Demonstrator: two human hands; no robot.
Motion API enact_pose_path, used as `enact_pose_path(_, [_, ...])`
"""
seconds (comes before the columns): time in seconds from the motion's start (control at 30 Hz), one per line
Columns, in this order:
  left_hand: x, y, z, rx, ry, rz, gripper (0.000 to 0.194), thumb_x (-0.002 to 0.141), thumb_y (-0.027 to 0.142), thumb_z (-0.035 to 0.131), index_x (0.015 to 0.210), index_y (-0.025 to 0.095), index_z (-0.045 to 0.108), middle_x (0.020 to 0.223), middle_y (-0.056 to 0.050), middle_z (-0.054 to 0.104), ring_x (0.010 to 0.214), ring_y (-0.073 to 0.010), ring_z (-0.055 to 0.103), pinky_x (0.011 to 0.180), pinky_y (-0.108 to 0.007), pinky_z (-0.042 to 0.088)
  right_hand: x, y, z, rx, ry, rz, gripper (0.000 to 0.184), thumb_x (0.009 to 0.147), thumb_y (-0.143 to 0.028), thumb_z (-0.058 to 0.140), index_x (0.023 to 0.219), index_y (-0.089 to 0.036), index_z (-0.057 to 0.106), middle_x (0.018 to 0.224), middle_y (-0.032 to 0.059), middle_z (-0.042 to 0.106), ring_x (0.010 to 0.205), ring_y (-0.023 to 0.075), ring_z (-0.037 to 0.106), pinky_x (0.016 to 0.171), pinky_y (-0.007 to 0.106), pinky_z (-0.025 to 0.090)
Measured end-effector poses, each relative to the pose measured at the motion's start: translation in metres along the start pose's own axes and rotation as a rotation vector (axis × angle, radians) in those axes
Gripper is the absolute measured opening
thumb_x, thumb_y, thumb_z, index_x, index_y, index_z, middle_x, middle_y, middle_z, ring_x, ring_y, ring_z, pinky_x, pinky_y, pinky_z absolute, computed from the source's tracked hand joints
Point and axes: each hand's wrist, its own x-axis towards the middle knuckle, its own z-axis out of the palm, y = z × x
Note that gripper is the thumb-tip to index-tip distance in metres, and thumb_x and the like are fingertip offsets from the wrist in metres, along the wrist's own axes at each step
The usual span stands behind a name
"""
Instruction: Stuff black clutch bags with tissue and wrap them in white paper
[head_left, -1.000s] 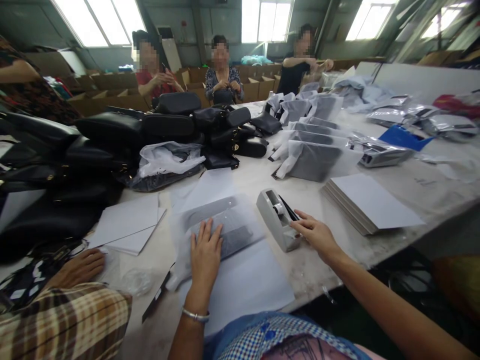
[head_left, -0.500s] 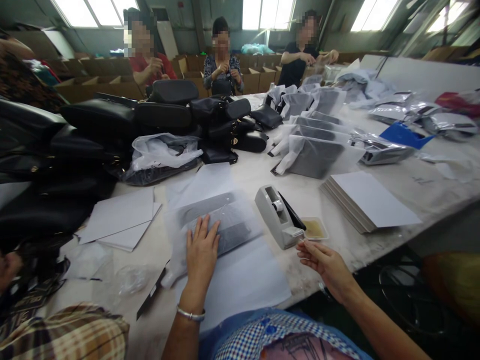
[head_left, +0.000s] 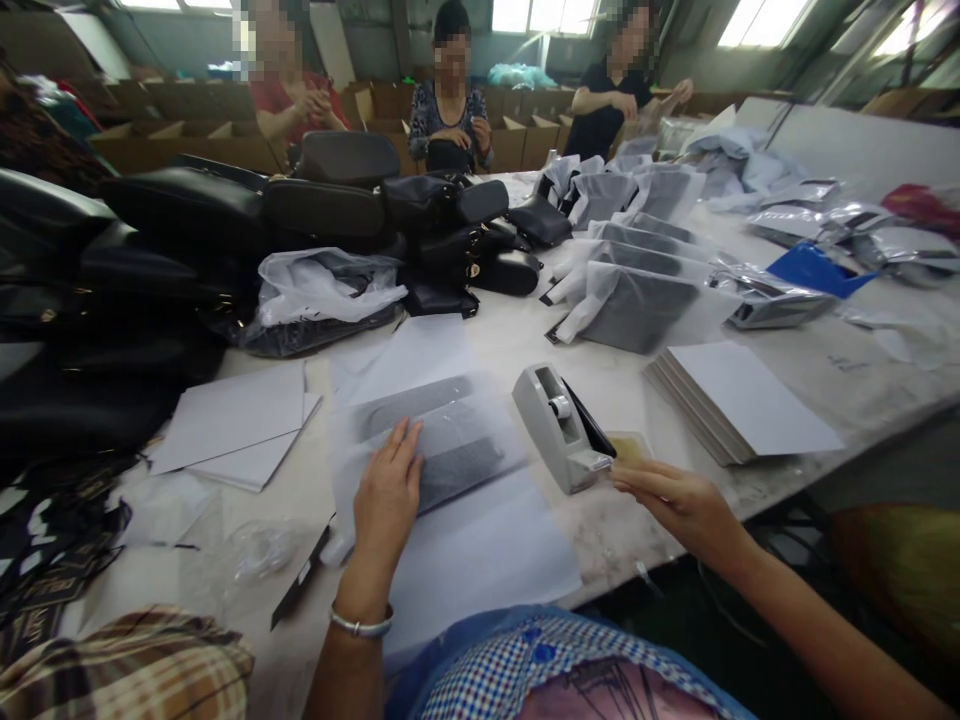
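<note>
My left hand (head_left: 388, 488) lies with its fingers stretched out on a dark flat bag (head_left: 461, 465) wrapped in translucent white paper. Under that bundle is a sheet of white paper (head_left: 487, 560). To the right stands a grey tape dispenser (head_left: 549, 425). At its cutting end my right hand (head_left: 675, 500) pinches, thumb and fingers together, on the end of the clear tape, which barely shows. Just behind my right fingertips sits a shallow dish (head_left: 630, 446) with something yellowish in it, partly hidden.
Black handbags (head_left: 322, 215) are heaped at the left and back. Wrapped bags (head_left: 637, 305) stand in a row behind the dispenser. A stack of white boards (head_left: 757, 400) is at the right, loose boards (head_left: 232, 415) at the left. Several co-workers sit across the table.
My right hand has shifted slightly right, beside the dispenser's cutting end. My left hand has slid a little left and towards me on the wrapped bag. The view has tilted down slightly.
</note>
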Motion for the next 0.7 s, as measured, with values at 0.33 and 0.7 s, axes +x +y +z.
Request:
enact_pose_path(0.33, [0.016,-0.040,-0.007,-0.100,0.103,-0.134,0.044,0.093,0.011,0.042,0.135,0.020,0.054,0.147,-0.007,0.049,0.135,-0.0188,0.047,0.114,-0.037,0.039,0.163,-0.102,0.029,-0.008,-0.545,-0.705,0.028,0.097,-0.034,0.048,0.099,-0.022,0.074,0.084,0.0049,0.070,0.075,0.0145,0.063,0.072,0.024,0.045])
enact_pose_path(0.7, [0.018,-0.051,-0.005,-0.297,0.115,-0.186,0.052,0.090,0.013,0.046,0.142,0.022,0.045,0.147,-0.007,0.050,0.137,-0.0189,0.044,0.116,-0.042,0.036,0.274,-0.186,0.150,-0.578,-0.780,-0.918,0.023,0.082,-0.040,0.063,0.078,-0.022,0.076,0.071,0.0056,0.073,0.068,0.0200,0.065,0.057,0.025,0.037])
